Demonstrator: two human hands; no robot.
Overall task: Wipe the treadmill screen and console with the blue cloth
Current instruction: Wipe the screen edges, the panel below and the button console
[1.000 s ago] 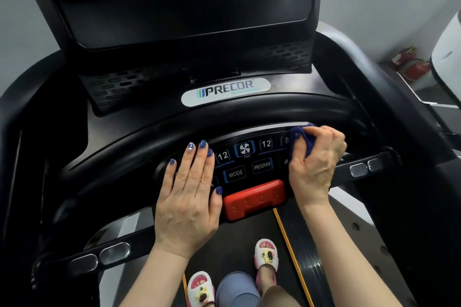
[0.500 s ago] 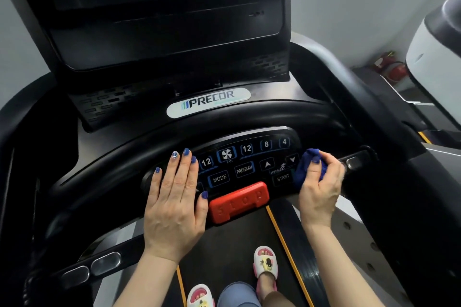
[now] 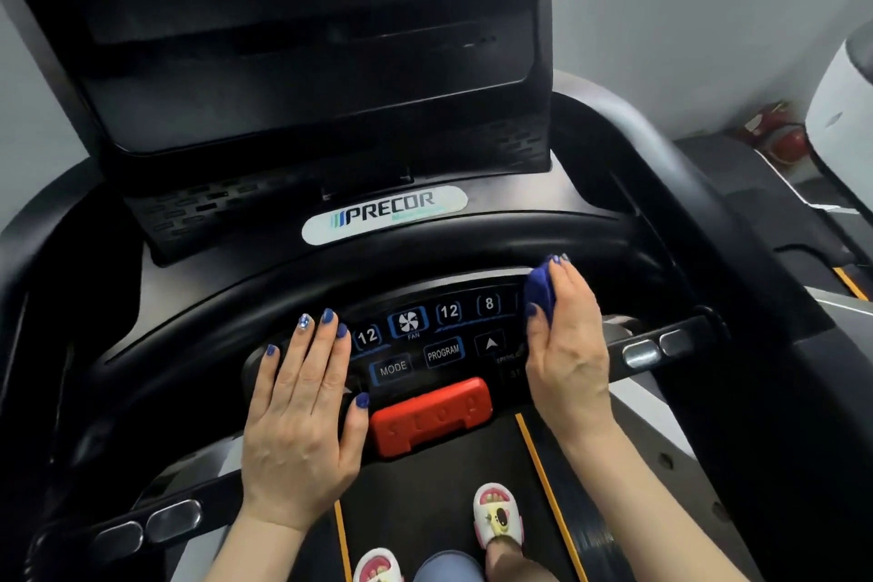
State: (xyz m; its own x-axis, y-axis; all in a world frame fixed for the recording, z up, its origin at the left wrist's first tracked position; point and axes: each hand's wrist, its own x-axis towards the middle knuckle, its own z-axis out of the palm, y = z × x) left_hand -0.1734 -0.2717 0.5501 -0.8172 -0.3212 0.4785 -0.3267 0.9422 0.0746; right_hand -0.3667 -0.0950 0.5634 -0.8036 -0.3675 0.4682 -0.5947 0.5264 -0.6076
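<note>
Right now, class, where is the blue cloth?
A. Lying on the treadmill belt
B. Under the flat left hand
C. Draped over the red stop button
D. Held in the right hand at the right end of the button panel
D: the right hand grips the blue cloth against the button panel; the left hand lies flat, holding nothing.

Treadmill console (image 3: 198, 298), black.
A flat left hand (image 3: 302, 421) and the blue cloth (image 3: 540, 293) rest on its button panel (image 3: 425, 345).

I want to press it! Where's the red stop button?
In the head view, the red stop button sits low on the console, between the left hand and right hand, under MODE and PROGRAM.
</note>
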